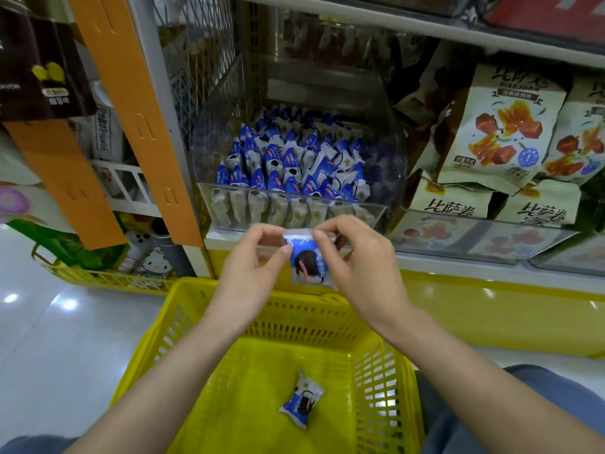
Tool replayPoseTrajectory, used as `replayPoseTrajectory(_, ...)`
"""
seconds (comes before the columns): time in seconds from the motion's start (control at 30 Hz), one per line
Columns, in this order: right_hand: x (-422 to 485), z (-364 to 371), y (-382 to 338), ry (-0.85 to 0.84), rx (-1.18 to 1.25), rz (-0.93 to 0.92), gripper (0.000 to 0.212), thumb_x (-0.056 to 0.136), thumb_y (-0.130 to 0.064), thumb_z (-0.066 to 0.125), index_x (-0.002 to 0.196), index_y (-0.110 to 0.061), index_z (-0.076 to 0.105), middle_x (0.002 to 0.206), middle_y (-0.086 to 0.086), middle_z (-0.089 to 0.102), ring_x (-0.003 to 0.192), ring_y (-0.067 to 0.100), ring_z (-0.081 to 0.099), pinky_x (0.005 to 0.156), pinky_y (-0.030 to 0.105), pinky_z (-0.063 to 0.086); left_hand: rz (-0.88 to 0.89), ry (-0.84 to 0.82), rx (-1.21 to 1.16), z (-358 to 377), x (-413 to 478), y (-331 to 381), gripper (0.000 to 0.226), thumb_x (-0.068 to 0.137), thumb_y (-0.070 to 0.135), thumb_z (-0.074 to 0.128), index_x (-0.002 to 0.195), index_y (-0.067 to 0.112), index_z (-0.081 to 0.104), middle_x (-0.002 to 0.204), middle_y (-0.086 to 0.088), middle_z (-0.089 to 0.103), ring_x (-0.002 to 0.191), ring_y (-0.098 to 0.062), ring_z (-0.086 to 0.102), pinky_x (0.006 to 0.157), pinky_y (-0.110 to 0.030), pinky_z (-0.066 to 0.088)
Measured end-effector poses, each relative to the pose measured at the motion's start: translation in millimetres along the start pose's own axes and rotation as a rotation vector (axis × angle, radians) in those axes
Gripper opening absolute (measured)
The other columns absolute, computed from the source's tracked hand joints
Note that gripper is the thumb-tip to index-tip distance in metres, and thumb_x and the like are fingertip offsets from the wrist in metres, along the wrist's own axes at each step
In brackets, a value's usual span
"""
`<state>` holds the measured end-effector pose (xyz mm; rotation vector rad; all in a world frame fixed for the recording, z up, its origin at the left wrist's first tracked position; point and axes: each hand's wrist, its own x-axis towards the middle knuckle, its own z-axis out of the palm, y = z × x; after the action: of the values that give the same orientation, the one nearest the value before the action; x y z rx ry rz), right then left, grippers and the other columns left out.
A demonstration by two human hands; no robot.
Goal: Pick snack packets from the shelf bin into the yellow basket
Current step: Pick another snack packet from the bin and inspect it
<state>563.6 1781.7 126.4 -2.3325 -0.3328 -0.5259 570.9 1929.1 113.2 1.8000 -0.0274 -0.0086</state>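
Left hand [258, 257] and right hand [353, 257] both pinch 1 snack packet [309, 262] by its top seam, above the yellow basket [209, 365]. Bin [294, 165] behind. Best: release over centre, beside the 1 packet in basket [302, 399].

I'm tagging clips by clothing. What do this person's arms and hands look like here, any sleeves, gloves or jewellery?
Both forearms are bare up to the frame edge, with no sleeves showing. The left hand and right hand wear no gloves, and no rings, watch or bracelets can be seen. The fingernails look short and unpainted.
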Motion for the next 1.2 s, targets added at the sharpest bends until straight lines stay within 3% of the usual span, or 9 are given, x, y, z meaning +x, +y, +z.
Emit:
replayPoseTrajectory(0.17,1.1,-3.4,-0.5,0.095,0.145,-0.016,0.005,0.090,-0.014,0.058,0.093,-0.012,0.062,0.087,-0.004,0.061,0.076,0.002,0.056,0.067,0.009,0.044,-0.082,0.052,-0.067,-3.8,1.4,1.1,0.016,0.097,0.023,0.041,0.092,0.019,0.057,0.083,-0.001,0.061,0.070,-0.014,0.059,0.063,-0.017,0.047)
replayPoseTrajectory(0.3,-7.3,-3.2,-1.0,-0.021,0.021,-0.234,0.013,0.089,-0.015,0.057,0.093,-0.006,0.066,0.098,0.005,0.064,0.093,0.014,0.060,0.080,0.028,0.049,-0.264,-0.077,-0.420,-7.6,3.1,4.7,0.034,0.097,0.035,0.038,0.103,0.012,0.062,0.091,-0.006,0.071,0.078,-0.017,0.067,0.073,-0.029,0.055)
replayPoseTrajectory(0.47,-12.4,-1.2,2.2,-0.163,-0.210,-0.436,0.013,0.086,-0.016,0.063,0.091,-0.006,0.069,0.101,0.008,0.065,0.094,0.025,0.060,0.068,0.040,0.053,-0.323,-0.002,-0.509,-9.4,2.9,4.8,0.026,0.091,0.011,0.053,0.115,0.012,0.060,0.102,-0.006,0.071,0.086,-0.011,0.067,0.066,-0.022,0.050)
replayPoseTrajectory(0.6,-12.8,0.9,-3.5,-0.165,0.087,-0.036,0.023,0.089,-0.034,0.054,0.106,-0.018,0.057,0.103,-0.003,0.057,0.094,0.004,0.054,0.079,0.019,0.046,-0.241,0.054,-0.390,-6.4,0.2,6.3,0.025,0.091,0.011,0.054,0.112,0.021,0.062,0.097,0.004,0.072,0.091,-0.008,0.067,0.078,-0.026,0.050)
replayPoseTrajectory(0.77,0.8,2.2,-3.2,-0.268,0.747,0.637,0.022,0.094,-0.033,0.048,0.100,-0.015,0.058,0.088,-0.003,0.068,0.070,-0.002,0.063,0.060,0.017,0.051,-0.076,-0.009,-0.247,-1.3,-2.8,13.3,0.030,0.092,0.005,0.050,0.115,0.020,0.061,0.105,0.005,0.068,0.097,-0.004,0.063,0.075,-0.016,0.051)
replayPoseTrajectory(0.87,1.8,0.9,-3.7,-0.287,0.845,0.663,0.023,0.094,-0.028,0.050,0.103,-0.011,0.063,0.088,0.000,0.073,0.075,0.006,0.067,0.060,0.018,0.053,-0.012,-0.069,-0.222,0.2,-4.5,15.2,0.032,0.092,0.000,0.046,0.118,0.015,0.058,0.106,0.002,0.066,0.092,0.002,0.062,0.072,-0.010,0.048)
replayPoseTrajectory(1.0,7.2,-4.3,0.6,-0.240,0.778,0.656,0.026,0.095,-0.026,0.048,0.109,-0.006,0.058,0.083,0.001,0.071,0.068,0.007,0.066,0.062,0.019,0.053,0.048,-0.082,-0.159,-1.5,-5.7,12.6,0.035,0.090,0.001,0.049,0.121,0.017,0.055,0.116,-0.002,0.061,0.103,-0.004,0.058,0.086,-0.016,0.047)
replayPoseTrajectory(1.13,14.0,-13.8,3.4,-0.396,0.652,0.610,0.027,0.095,-0.027,0.047,0.112,-0.013,0.064,0.091,-0.001,0.069,0.073,0.005,0.062,0.064,0.011,0.049,0.333,-0.161,0.233,-7.9,-8.1,7.6,0.049,0.088,0.016,0.059,0.132,0.031,0.043,0.138,0.015,0.038,0.125,0.010,0.033,0.095,0.000,0.027)
replayPoseTrajectory(1.2,15.1,-17.8,6.3,-0.432,0.621,0.625,0.028,0.093,-0.030,0.050,0.112,-0.015,0.065,0.090,-0.002,0.069,0.074,0.003,0.062,0.062,0.011,0.048,0.423,-0.246,0.385,-11.0,-7.6,4.7,0.047,0.088,0.025,0.059,0.132,0.031,0.045,0.143,0.018,0.033,0.132,0.009,0.025,0.102,-0.003,0.020)
